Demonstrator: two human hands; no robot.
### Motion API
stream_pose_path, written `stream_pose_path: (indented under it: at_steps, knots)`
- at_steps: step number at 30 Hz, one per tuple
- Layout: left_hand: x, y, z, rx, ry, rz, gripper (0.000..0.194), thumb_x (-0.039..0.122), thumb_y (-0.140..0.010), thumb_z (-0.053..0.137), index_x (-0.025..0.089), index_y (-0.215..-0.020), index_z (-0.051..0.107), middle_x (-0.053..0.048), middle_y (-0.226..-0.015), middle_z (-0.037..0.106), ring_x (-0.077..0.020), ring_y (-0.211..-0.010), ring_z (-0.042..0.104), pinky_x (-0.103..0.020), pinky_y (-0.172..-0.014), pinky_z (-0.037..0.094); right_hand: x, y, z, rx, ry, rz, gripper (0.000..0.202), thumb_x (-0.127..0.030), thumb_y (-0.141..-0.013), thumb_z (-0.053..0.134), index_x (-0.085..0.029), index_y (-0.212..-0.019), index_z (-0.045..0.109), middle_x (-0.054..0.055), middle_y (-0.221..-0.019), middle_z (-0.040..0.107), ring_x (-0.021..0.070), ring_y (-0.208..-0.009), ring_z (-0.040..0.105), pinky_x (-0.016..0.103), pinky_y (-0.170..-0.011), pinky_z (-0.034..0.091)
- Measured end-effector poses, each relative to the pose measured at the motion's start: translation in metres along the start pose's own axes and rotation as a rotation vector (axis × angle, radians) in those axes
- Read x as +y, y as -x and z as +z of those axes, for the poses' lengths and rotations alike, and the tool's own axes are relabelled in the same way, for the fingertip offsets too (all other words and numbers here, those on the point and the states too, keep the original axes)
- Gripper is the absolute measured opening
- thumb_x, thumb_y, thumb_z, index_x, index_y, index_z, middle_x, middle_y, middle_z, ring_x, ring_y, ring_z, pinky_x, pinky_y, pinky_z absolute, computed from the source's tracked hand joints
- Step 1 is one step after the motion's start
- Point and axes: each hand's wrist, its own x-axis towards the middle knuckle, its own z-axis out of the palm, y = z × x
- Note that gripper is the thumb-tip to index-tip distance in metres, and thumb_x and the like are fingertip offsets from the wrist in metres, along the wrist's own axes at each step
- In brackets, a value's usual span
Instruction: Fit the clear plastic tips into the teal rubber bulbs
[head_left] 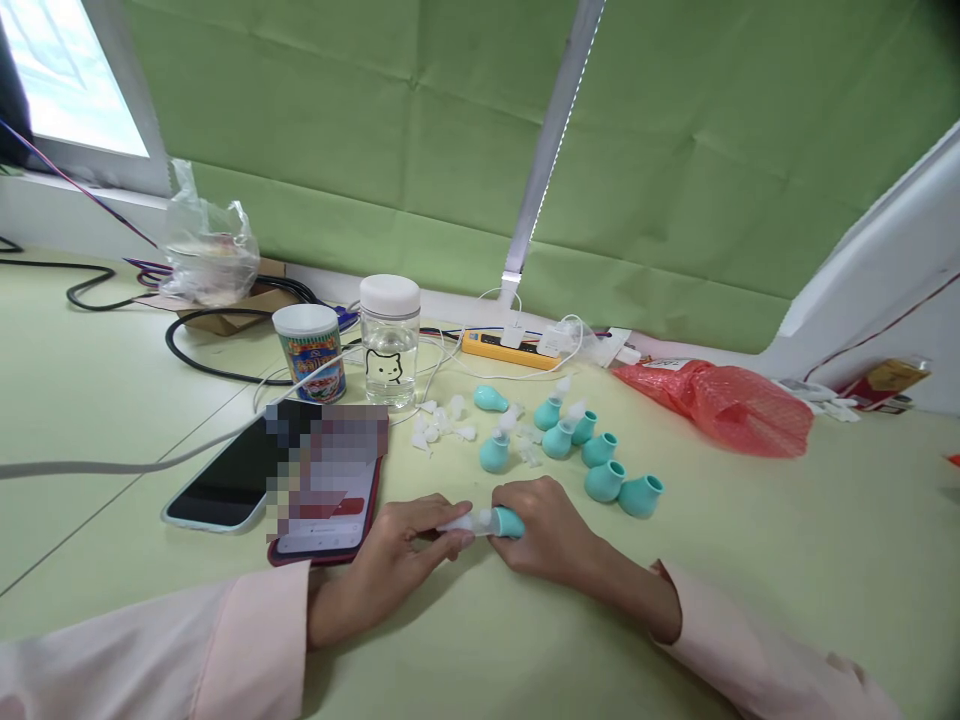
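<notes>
Low over the table, my right hand (546, 528) is wrapped round a teal rubber bulb (509, 522), whose open neck points left. My left hand (405, 555) pinches a translucent white nozzle tip (457, 523) between thumb and fingers. The tip's clear wide end (482, 521) meets the mouth of the bulb; how deep it sits I cannot tell. Just beyond my hands stand several teal bulbs, some with white tips in them, like this one (494, 453), and others with bare necks, like this one (640, 495). Small loose white tips (431, 432) lie in a pile to their left.
Two phones (232, 480) lie left of my hands, one with a lit screen. Behind them are a patterned cup (311, 352) and a water jar (391, 345). A yellow power strip (508, 349), white cables and a red plastic bag (720, 405) line the back.
</notes>
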Motion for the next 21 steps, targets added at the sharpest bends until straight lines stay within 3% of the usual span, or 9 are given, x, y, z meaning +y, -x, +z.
stream_pose_path:
  at_steps: [5,8,12,17,19,21]
  knots:
    - [0.005,0.003,0.002,0.035,0.251,0.111,0.017,0.018,-0.078,0.056,0.017,-0.091,0.067,-0.007,-0.09,0.061,-0.0186,-0.082,0.056,-0.025,-0.064,0.045,0.0,-0.001,-0.001,-0.043,-0.372,0.023,0.013,-0.017,-0.059,0.052,-0.015,-0.051,0.042,-0.005,-0.046,0.039,0.0055,-0.045,0.032,0.019,-0.045,0.022]
    - [0.009,0.001,-0.001,0.007,0.312,0.042,0.024,0.019,-0.078,0.056,0.019,-0.101,0.064,-0.006,-0.093,0.064,-0.0195,-0.087,0.057,-0.028,-0.073,0.046,0.004,-0.002,-0.004,-0.101,-0.575,0.067,0.018,-0.02,-0.063,0.052,-0.015,-0.05,0.041,-0.006,-0.048,0.03,0.0054,-0.047,0.027,0.018,-0.043,0.022]
    - [0.012,-0.005,-0.005,-0.047,0.412,-0.132,0.026,0.024,-0.077,0.057,0.016,-0.101,0.063,-0.005,-0.079,0.069,-0.0198,-0.082,0.061,-0.031,-0.078,0.045,0.006,-0.003,-0.005,-0.186,-0.674,0.079,0.014,-0.019,-0.066,0.05,-0.014,-0.053,0.049,-0.005,-0.049,0.033,0.0057,-0.048,0.028,0.018,-0.042,0.023]
    - [0.014,-0.01,-0.004,-0.049,0.431,-0.165,0.022,0.029,-0.078,0.055,0.014,-0.073,0.069,-0.005,-0.069,0.069,-0.0214,-0.084,0.06,-0.032,-0.081,0.042,-0.001,0.0,-0.005,-0.078,-0.594,0.09,0.017,-0.017,-0.065,0.051,-0.014,-0.049,0.048,-0.006,-0.045,0.033,0.0048,-0.044,0.027,0.019,-0.042,0.022]
    - [0.014,-0.009,-0.004,-0.026,0.424,-0.155,0.025,0.03,-0.078,0.055,0.014,-0.065,0.068,-0.006,-0.071,0.069,-0.024,-0.096,0.056,-0.031,-0.083,0.041,-0.006,0.001,-0.006,-0.076,-0.685,0.124,0.017,-0.02,-0.065,0.054,-0.014,-0.051,0.049,-0.005,-0.047,0.037,0.005,-0.045,0.03,0.019,-0.043,0.025]
    - [0.013,-0.008,-0.003,0.002,0.412,-0.155,0.025,0.031,-0.078,0.056,0.015,-0.063,0.068,-0.005,-0.068,0.068,-0.0257,-0.104,0.051,-0.031,-0.085,0.04,-0.012,0.002,-0.009,-0.163,-0.866,0.208,0.013,-0.024,-0.065,0.057,-0.014,-0.057,0.053,-0.005,-0.048,0.041,0.005,-0.044,0.034,0.018,-0.041,0.027]
